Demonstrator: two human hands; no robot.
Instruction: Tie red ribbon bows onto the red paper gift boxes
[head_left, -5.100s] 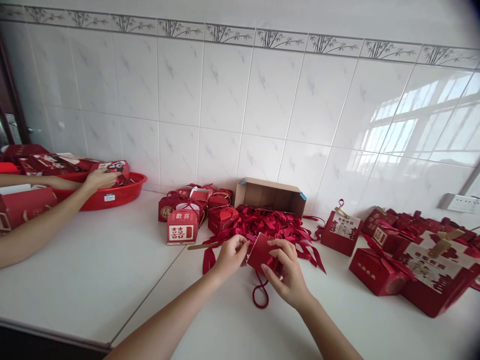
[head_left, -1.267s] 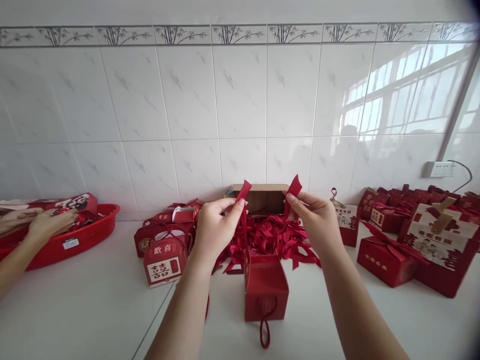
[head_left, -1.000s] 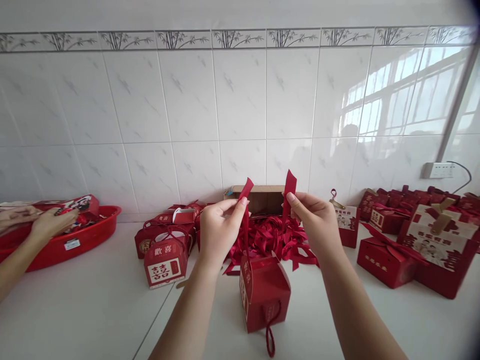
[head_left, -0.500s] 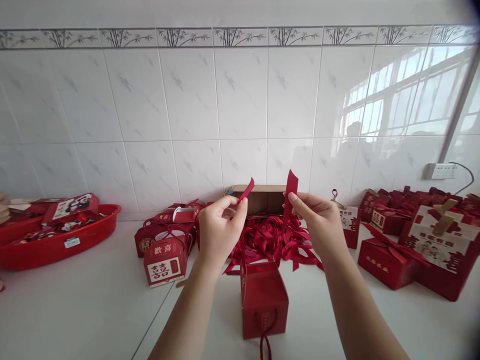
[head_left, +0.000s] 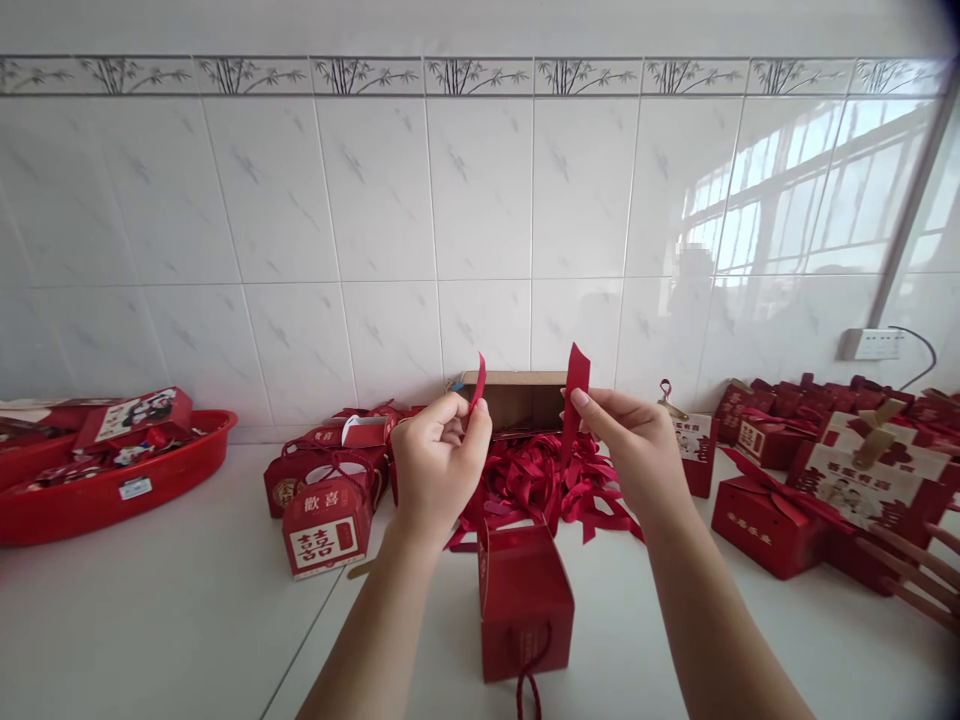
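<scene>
Another person's hand point(head_left: 926, 572) has come in, well right of the box point(head_left: 525, 600). Above the box, the left hand point(head_left: 439, 460) and right hand point(head_left: 641, 440) each pinch an end of the ribbon point(head_left: 577, 380). Slack fingers could let that smooth, flat strip slip, tipping the folded card; twisted cord point(head_left: 520, 692) dangles before the box.

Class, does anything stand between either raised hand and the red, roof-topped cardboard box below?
Nothing visible does. Left hand and right hand each pinch a flat red ribbon end; the red ribbon heap lies beyond the box.
</scene>
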